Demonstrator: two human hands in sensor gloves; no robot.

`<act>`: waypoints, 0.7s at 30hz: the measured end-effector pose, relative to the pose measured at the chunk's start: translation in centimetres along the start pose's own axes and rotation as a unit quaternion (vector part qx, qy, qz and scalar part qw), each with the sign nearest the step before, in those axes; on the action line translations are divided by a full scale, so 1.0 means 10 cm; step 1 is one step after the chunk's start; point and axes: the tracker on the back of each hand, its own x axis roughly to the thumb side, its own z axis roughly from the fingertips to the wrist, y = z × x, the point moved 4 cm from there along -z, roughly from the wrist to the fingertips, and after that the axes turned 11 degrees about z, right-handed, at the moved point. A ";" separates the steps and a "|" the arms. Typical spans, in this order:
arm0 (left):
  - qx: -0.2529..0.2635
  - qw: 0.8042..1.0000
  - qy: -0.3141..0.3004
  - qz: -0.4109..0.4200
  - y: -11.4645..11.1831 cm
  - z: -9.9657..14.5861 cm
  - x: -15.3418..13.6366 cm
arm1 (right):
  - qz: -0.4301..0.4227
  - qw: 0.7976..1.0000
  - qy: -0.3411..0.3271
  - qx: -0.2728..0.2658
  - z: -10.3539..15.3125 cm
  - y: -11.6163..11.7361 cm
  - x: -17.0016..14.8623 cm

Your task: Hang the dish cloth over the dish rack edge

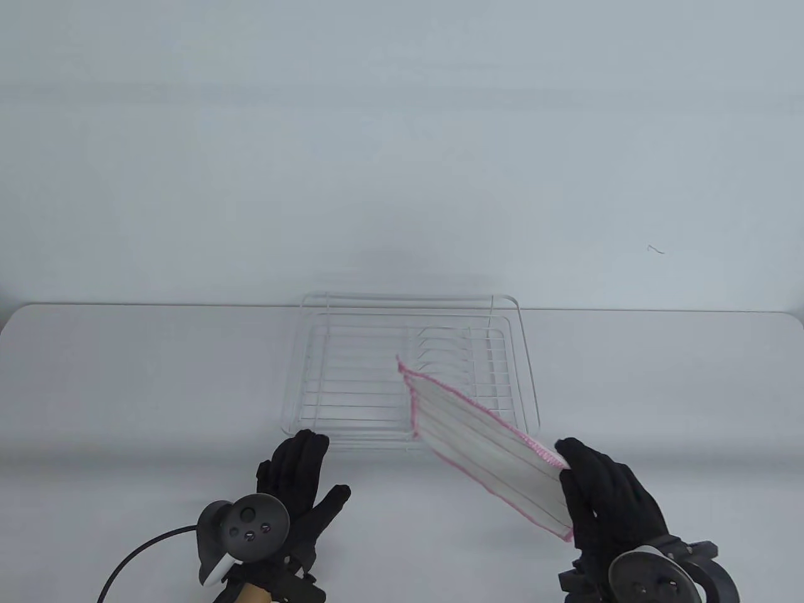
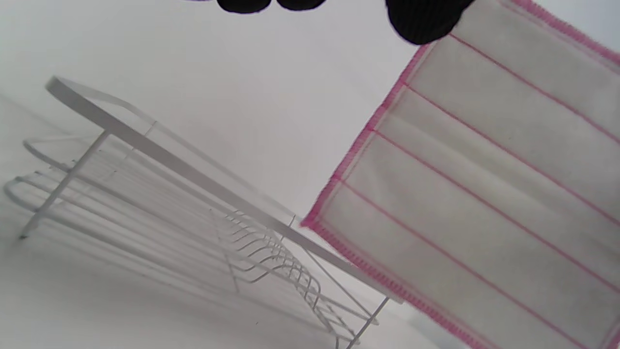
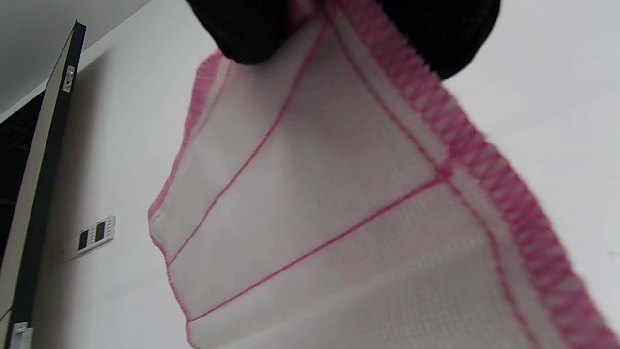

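A white wire dish rack [image 1: 352, 377] stands in the middle of the table; it also shows in the left wrist view [image 2: 193, 208]. My right hand [image 1: 603, 496] grips one end of a white dish cloth [image 1: 483, 446] with pink edging and pink stripes, held in the air, its far corner reaching over the rack's front right part. The cloth fills the right wrist view [image 3: 339, 228] and shows at the right of the left wrist view [image 2: 484, 194]. My left hand [image 1: 301, 483] is spread open and empty, just in front of the rack's front edge.
The white table [image 1: 125, 389] ends at a far edge just behind the rack, with a pale wall beyond. A black cable [image 1: 138, 553] trails from the left hand's tracker at the bottom left.
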 end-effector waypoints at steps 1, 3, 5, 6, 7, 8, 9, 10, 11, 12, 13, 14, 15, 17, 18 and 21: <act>0.007 1.000 -0.009 0.007 0.04 0.01 0.02 | -0.009 1.000 -0.012 0.013 -0.01 0.08 0.05; 0.018 0.999 -0.027 0.017 0.10 0.02 0.06 | -0.025 0.999 -0.026 0.029 0.00 0.23 0.13; 0.031 0.998 -0.054 0.028 0.16 0.04 0.10 | -0.045 0.997 -0.039 0.043 0.03 0.38 0.19; 0.038 0.997 -0.064 0.032 0.18 0.05 0.10 | -0.053 0.997 -0.042 0.042 0.05 0.43 0.21; 0.052 0.995 -0.075 0.036 0.21 0.06 0.11 | -0.061 0.996 -0.046 0.042 0.08 0.49 0.22; 0.060 0.994 -0.087 0.041 0.23 0.07 0.12 | -0.070 0.996 -0.046 0.043 0.11 0.55 0.23; 0.063 0.993 -0.095 0.045 0.23 0.07 0.12 | -0.075 0.995 -0.046 0.040 0.14 0.59 0.24; 0.065 0.991 -0.102 0.049 0.23 0.08 0.13 | -0.080 0.995 -0.044 0.033 0.18 0.63 0.23; 0.075 0.990 -0.111 0.048 0.23 0.09 0.13 | -0.084 0.995 -0.043 0.028 0.20 0.65 0.23; 0.086 0.988 -0.123 0.045 0.23 0.10 0.14 | -0.089 0.995 -0.039 0.020 0.24 0.68 0.23; 0.093 0.987 -0.130 0.037 0.23 0.11 0.16 | -0.090 0.995 -0.038 0.013 0.27 0.71 0.22; 0.097 0.985 -0.136 0.033 0.23 0.12 0.17 | -0.089 0.995 -0.035 0.008 0.28 0.71 0.21; 0.108 0.983 -0.146 0.029 0.24 0.13 0.19 | -0.089 0.995 -0.033 0.001 0.30 0.72 0.20; 0.120 0.980 -0.154 0.027 0.25 0.14 0.21 | -0.088 0.996 -0.032 -0.001 0.32 0.73 0.19; 0.124 0.979 -0.158 0.028 0.25 0.15 0.22 | -0.087 0.996 -0.032 -0.003 0.33 0.73 0.18; 0.129 0.978 -0.162 0.029 0.25 0.15 0.23 | -0.087 0.996 -0.029 -0.003 0.32 0.72 0.18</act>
